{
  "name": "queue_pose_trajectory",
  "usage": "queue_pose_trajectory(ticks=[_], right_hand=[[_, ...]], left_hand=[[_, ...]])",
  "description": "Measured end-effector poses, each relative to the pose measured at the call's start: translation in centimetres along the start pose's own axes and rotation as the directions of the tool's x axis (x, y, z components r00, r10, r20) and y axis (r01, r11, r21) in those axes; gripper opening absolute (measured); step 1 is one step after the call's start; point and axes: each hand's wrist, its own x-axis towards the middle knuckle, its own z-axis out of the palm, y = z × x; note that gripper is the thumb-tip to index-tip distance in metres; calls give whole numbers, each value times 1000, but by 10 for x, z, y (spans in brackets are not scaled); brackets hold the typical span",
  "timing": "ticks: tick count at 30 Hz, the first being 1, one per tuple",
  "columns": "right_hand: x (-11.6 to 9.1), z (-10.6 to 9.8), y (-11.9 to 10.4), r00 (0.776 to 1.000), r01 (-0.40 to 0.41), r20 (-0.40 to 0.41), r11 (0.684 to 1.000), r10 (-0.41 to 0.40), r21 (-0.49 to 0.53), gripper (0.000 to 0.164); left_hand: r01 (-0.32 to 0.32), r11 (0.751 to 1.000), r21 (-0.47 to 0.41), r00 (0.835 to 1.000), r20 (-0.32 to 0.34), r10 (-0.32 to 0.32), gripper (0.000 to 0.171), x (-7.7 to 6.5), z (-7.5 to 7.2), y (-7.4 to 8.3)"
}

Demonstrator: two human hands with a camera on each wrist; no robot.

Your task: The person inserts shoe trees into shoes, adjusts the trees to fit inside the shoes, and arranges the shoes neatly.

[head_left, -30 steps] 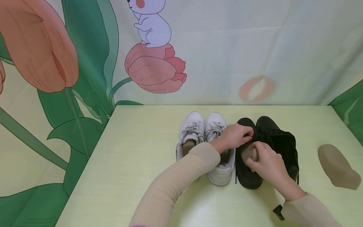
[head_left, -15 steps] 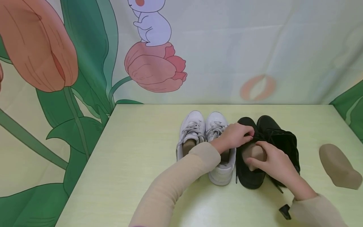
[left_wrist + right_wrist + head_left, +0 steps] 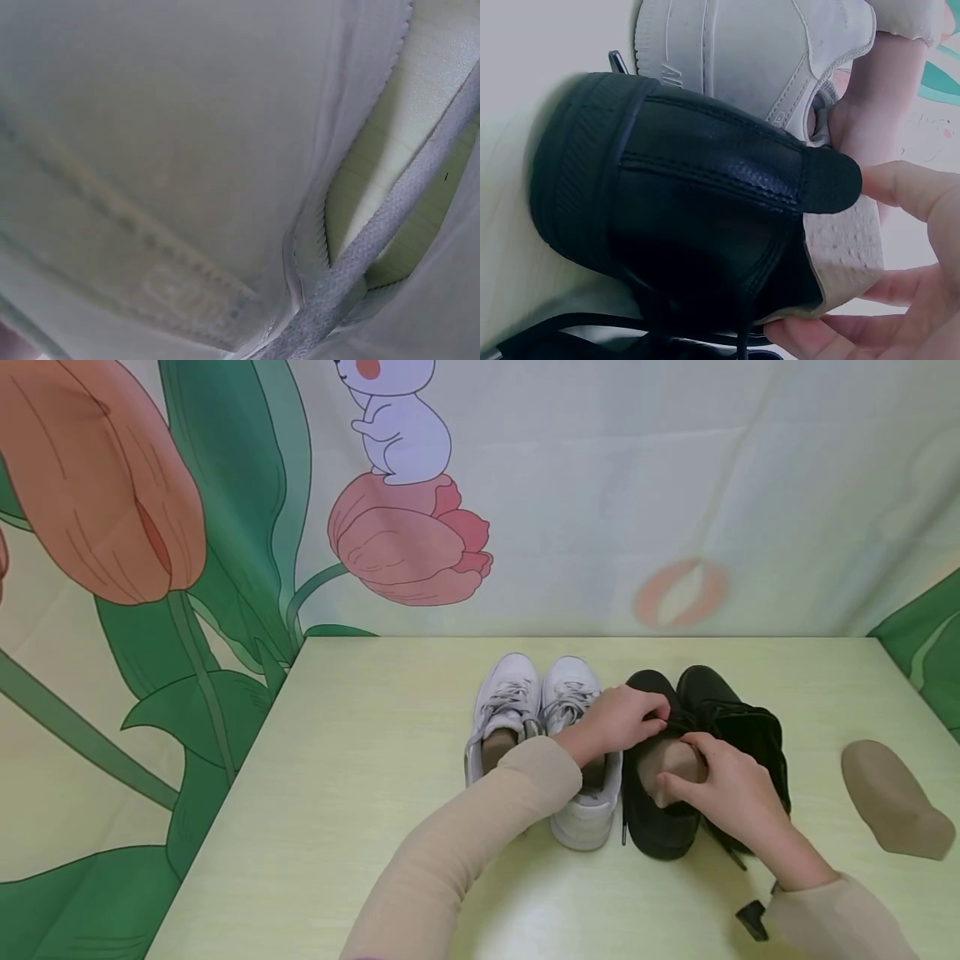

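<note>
In the head view, my right hand [image 3: 731,785] holds a beige insole [image 3: 671,762] between thumb and fingers at the opening of the left black shoe [image 3: 663,835]. The right wrist view shows the insole [image 3: 845,244] sticking up past the black heel collar [image 3: 832,180], its front part hidden inside. My left hand [image 3: 621,717] reaches over the white shoes, its curled fingers gripping that black shoe near the tongue and laces; the exact hold is hidden. A white shoe and its lace [image 3: 375,232] fill the left wrist view.
A pair of white shoes [image 3: 581,827] stands left of the black pair. The other black shoe [image 3: 750,752] sits beside the worked one, partly behind my right hand. A loose beige insole [image 3: 896,802] lies on the pale table [image 3: 360,752] at the right. A printed cloth hangs behind.
My right hand has shifted slightly right and its grip has spread wider. More of the insole shows at the shoe opening. My left hand has stayed in place.
</note>
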Motion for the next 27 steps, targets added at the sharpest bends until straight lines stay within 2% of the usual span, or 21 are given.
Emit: queue_pose_trajectory(ticks=[27], right_hand=[[14,7,-8,996,-90,-4,996,90,-4,56]], left_hand=[[18,1000,-15,1000,3,-18,14,0,2,-1]])
